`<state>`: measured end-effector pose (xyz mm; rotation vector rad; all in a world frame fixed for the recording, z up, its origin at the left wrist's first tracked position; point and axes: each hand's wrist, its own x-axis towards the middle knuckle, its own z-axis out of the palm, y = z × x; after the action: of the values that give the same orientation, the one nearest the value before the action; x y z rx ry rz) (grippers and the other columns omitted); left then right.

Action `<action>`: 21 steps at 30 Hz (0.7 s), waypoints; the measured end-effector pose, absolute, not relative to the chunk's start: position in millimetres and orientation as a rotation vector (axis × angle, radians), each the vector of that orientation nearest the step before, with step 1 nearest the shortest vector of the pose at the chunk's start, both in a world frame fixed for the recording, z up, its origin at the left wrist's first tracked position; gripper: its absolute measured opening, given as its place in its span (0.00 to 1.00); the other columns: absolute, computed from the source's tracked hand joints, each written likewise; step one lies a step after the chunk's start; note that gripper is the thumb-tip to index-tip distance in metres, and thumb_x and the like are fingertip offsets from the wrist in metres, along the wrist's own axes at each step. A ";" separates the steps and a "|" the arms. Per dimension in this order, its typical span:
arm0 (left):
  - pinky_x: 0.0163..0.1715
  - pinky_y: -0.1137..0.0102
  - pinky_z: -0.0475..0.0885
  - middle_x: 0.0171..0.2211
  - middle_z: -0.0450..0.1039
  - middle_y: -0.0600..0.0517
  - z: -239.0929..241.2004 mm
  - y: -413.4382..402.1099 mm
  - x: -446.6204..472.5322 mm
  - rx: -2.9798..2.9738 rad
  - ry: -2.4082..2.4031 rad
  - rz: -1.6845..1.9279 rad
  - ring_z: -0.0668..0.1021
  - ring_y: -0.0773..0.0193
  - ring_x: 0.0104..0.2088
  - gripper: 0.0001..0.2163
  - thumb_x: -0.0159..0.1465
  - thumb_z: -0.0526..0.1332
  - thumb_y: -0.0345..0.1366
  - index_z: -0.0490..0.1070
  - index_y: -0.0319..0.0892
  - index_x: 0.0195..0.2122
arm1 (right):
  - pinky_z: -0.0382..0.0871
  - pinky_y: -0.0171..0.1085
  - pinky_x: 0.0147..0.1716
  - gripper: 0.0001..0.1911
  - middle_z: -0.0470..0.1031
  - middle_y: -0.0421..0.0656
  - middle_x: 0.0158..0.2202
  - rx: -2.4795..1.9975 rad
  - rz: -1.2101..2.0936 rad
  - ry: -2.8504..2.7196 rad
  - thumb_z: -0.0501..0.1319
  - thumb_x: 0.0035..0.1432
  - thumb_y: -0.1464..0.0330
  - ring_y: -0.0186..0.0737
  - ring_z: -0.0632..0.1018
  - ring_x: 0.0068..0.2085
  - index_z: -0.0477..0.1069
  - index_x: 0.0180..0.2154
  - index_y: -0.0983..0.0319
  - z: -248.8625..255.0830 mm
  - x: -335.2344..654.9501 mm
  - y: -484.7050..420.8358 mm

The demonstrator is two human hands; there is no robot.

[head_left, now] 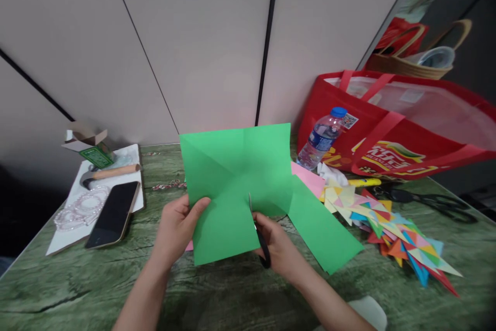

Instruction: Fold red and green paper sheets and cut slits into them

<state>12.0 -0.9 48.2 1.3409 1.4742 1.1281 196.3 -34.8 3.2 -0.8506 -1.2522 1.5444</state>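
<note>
A sheet of green paper [220, 186] is held up in front of me, with a crease down its middle. My left hand [176, 225] pinches its left edge, thumb on the near face. My right hand [273, 243] is closed round the black handles of a pair of scissors [264, 251]. The blades sit in a cut that runs up from the sheet's lower edge, and one blade tip shows in front of the paper. Further green paper [323, 225] lies on the table to the right, with pink paper [308, 178] behind it.
Folded coloured paper pieces [406, 240] and another pair of black scissors [434, 202] lie at right. Behind them stand a water bottle [321, 137] and a red bag [387, 135]. A phone [114, 215], wooden-handled tool [116, 172], bead strings [83, 209] and small box [95, 150] are at left.
</note>
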 end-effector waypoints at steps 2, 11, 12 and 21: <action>0.15 0.74 0.64 0.18 0.73 0.52 47.2 -1.2 11.6 1.331 1.470 1.135 0.71 0.64 0.19 0.13 0.47 0.64 0.45 0.76 0.39 0.26 | 0.67 0.35 0.30 0.14 0.73 0.39 0.28 -0.863 1.549 -1.260 0.66 0.42 0.62 0.37 0.73 0.29 0.64 0.31 0.58 2.8 196.2 -35.3; 0.15 0.74 0.64 0.18 0.73 0.52 50.3 -2.1 13.1 1.336 1.466 1.118 0.71 0.65 0.18 0.12 0.47 0.65 0.45 0.75 0.39 0.24 | 0.66 0.34 0.30 0.09 0.72 0.38 0.26 -0.899 1.499 -1.241 0.63 0.43 0.69 0.38 0.73 0.33 0.64 0.28 0.58 3.0 193.4 -37.2; 0.15 0.74 0.63 0.17 0.72 0.52 50.9 -2.2 13.3 1.332 1.467 1.117 0.71 0.65 0.18 0.13 0.46 0.65 0.45 0.75 0.39 0.24 | 0.66 0.34 0.28 0.09 0.72 0.38 0.26 -0.897 1.500 -1.227 0.63 0.43 0.70 0.38 0.74 0.32 0.64 0.28 0.58 2.5 192.7 -37.5; 0.15 0.74 0.64 0.17 0.72 0.53 50.5 -4.0 11.9 1.335 1.463 1.114 0.72 0.64 0.19 0.13 0.47 0.64 0.45 0.75 0.39 0.26 | 0.66 0.35 0.29 0.07 0.71 0.36 0.24 -0.926 1.477 -1.182 0.61 0.43 0.69 0.39 0.74 0.32 0.63 0.27 0.57 -4.3 189.8 -38.8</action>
<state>11.9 -4.0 50.5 1.3354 1.4628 1.1137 189.8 -38.8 -4.3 -0.9264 -1.1818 1.4775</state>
